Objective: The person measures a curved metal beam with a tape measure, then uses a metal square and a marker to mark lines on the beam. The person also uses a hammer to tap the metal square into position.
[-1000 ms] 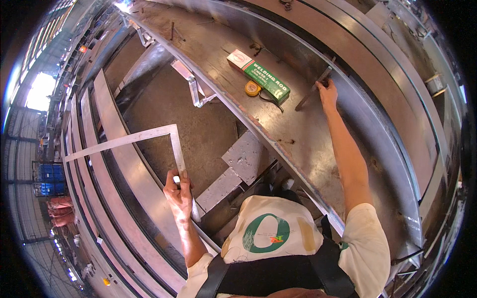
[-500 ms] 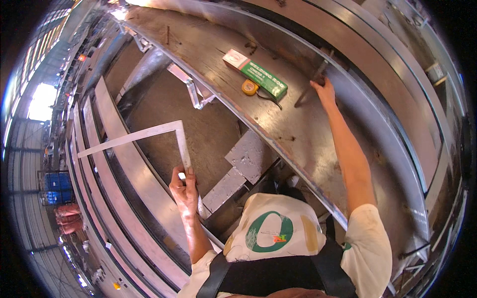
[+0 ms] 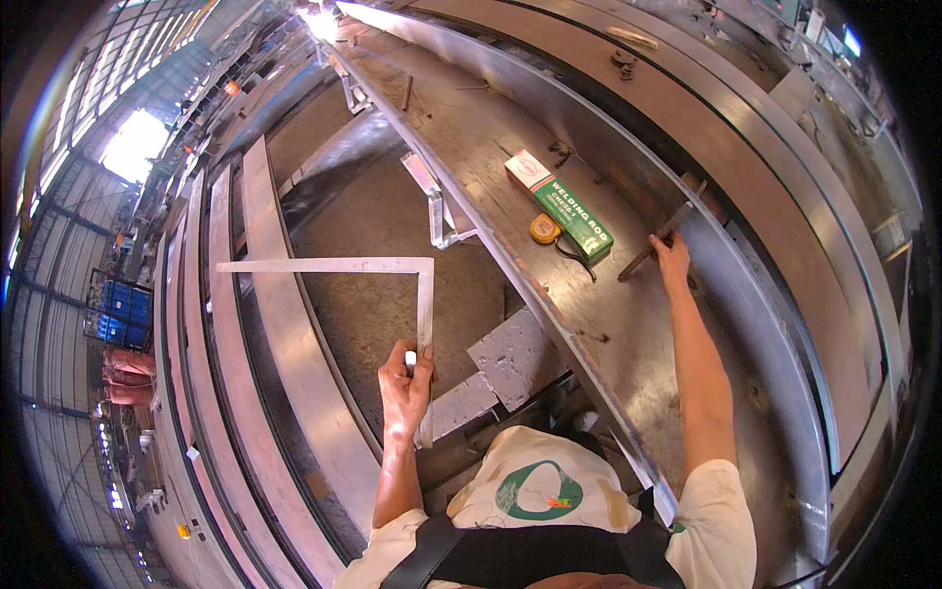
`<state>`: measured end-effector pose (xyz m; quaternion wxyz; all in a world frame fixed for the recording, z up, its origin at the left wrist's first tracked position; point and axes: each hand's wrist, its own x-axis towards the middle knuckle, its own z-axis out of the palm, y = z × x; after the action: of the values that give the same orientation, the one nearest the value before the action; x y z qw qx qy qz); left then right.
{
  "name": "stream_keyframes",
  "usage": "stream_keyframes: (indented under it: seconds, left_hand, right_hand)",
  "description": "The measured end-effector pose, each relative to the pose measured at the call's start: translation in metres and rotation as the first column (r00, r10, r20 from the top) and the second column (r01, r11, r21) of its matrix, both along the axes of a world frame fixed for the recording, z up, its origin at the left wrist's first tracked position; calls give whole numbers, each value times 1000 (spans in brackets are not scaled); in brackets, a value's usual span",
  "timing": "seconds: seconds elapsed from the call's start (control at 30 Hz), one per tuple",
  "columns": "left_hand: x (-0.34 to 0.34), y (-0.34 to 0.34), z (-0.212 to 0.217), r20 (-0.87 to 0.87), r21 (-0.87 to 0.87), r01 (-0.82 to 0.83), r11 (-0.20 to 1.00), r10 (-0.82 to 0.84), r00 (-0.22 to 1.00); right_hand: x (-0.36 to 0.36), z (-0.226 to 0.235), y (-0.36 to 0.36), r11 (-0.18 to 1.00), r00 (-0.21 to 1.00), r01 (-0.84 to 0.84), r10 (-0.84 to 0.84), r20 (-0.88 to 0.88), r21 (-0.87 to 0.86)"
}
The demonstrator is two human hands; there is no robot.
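Left arm bent at the waist, the left hand (image 3: 404,378) grips a steel framing square (image 3: 424,294) over the floor, while the outstretched right hand (image 3: 672,260) clasps a dark rod (image 3: 655,240) on the steel plate (image 3: 628,324).

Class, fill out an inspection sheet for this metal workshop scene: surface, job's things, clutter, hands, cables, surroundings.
Surface: long steel plate, curved by the lens, rusty.
Job's things: steel framing square; dark metal bar.
Clutter: green and white box, yellow tape measure, steel offcuts.
Hands: left hand grips the square; right hand on the bar's end.
Cables: nothing seen.
Surroundings: stacked steel beams, blue crates.
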<state>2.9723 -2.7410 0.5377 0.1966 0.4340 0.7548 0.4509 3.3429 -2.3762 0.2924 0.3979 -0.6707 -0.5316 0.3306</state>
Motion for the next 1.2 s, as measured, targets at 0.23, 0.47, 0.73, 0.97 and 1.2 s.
stream_keyframes:
  seconds: [0.23,0.47,0.73,0.97,1.2]
  left_hand:
    - [0,0,5,43,-40,-38,998,39,998]
    - [-18,0,-25,92,30,-80,996,77,993]
    - [-12,11,-39,93,124,-81,989,70,993]
    - [-24,26,-40,-39,67,26,997,-23,999]
    - [13,52,-22,169,158,-5,987,-22,985]
  right_hand:
    - [2,-6,-2,1000,992,21,-22,-127,-7]
    - [-6,15,-7,998,988,-44,36,149,46]
    - [2,-4,-7,996,996,48,-53,74,70]
    - [-7,3,-18,996,984,42,-54,-172,-74]
    - [-7,8,-15,994,994,103,-104,-35,-28]
